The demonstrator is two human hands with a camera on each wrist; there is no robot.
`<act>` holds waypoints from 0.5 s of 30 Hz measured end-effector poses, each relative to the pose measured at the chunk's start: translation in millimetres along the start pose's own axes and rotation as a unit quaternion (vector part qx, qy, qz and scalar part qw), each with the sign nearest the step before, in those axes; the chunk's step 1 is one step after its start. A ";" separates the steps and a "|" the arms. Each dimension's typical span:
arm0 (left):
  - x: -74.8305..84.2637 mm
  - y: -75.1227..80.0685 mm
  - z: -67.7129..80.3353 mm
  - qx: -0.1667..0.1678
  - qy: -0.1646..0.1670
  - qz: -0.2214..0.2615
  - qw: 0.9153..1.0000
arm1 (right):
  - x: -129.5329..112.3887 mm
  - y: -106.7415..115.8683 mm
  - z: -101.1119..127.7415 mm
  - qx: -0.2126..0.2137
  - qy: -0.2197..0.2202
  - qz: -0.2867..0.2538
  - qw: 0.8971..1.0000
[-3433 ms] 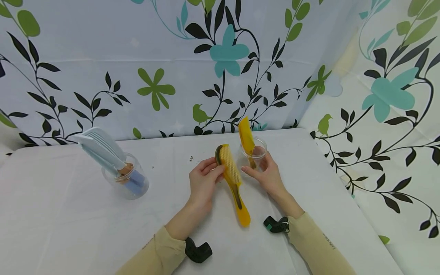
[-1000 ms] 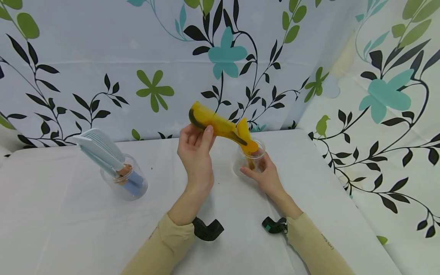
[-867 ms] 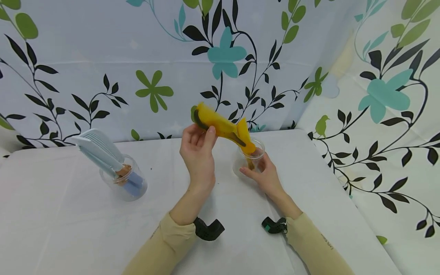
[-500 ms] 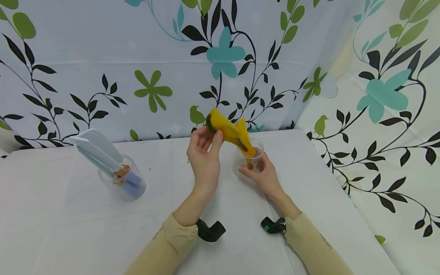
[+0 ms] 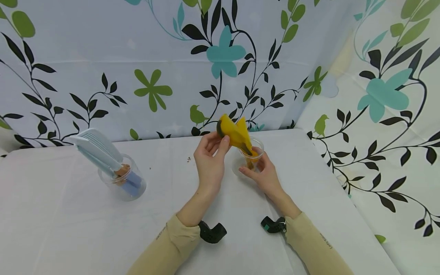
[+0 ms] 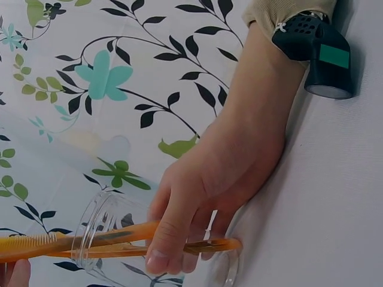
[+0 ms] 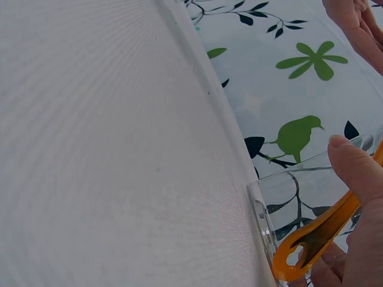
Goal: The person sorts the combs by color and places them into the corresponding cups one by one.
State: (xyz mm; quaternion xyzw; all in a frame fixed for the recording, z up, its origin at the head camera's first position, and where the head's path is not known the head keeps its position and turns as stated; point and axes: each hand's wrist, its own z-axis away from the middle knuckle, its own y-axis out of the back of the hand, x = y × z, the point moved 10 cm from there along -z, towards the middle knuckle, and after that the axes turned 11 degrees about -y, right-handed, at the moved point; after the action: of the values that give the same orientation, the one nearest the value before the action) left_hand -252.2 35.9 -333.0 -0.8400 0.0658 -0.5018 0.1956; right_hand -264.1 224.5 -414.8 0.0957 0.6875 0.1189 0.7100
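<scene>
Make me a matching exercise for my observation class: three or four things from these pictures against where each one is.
Things:
1. yellow plastic comb
2. pale blue combs
3. clear plastic cup
4. black wrist cameras

Places:
a. held by the right hand
b. in the clear jar at the left
c. strapped beside the beige sleeves
d. gripped by the left hand, handle in the cup

Pairs: 1-d, 2-b, 3-a, 4-c

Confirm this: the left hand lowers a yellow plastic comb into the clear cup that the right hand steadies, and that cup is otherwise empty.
Not empty. The head view shows a second yellow comb already standing in the clear plastic cup steadied by the right hand. The left hand does hold the yellow plastic comb there.
</scene>
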 end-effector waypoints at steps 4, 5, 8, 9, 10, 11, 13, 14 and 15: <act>-3.8 -1.6 1.0 -0.003 0.012 -0.003 1.000 | 0.1 0.2 -0.3 0.000 0.001 -0.005 1.000; -4.2 -2.4 1.1 -0.006 0.012 -0.006 1.000 | 0.2 0.3 -0.5 0.001 0.001 -0.005 1.000; -5.5 -4.6 1.7 -0.017 0.013 -0.016 1.000 | 0.4 0.6 -0.7 0.003 -0.002 -0.004 1.000; -5.8 -5.4 2.1 -0.021 0.013 -0.018 1.000 | 0.7 0.6 -0.7 0.003 -0.004 -0.003 1.000; -6.0 -6.1 2.5 -0.024 0.012 -0.018 0.999 | 1.0 0.5 -0.6 0.004 -0.007 -0.002 1.000; -6.7 -6.8 2.7 -0.027 0.011 -0.018 0.999 | 1.2 0.4 -0.6 0.004 -0.010 -0.001 1.000; -8.0 -7.4 3.1 -0.029 0.012 -0.015 0.999 | 1.5 0.3 -0.5 0.005 -0.015 0.001 1.000; -8.7 -7.7 3.4 -0.030 0.013 -0.013 0.999 | 1.6 0.2 -0.5 0.006 -0.017 0.002 1.000; -9.6 -7.6 3.8 -0.030 0.015 -0.011 0.999 | 1.7 0.1 -0.5 0.006 -0.019 0.003 1.000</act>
State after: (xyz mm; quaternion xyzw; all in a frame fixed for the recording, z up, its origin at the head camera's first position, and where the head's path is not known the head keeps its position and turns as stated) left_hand -254.2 46.7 -339.4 -0.8386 0.0743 -0.5142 0.1637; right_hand -264.6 225.1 -416.4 0.1039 0.6746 0.1148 0.7218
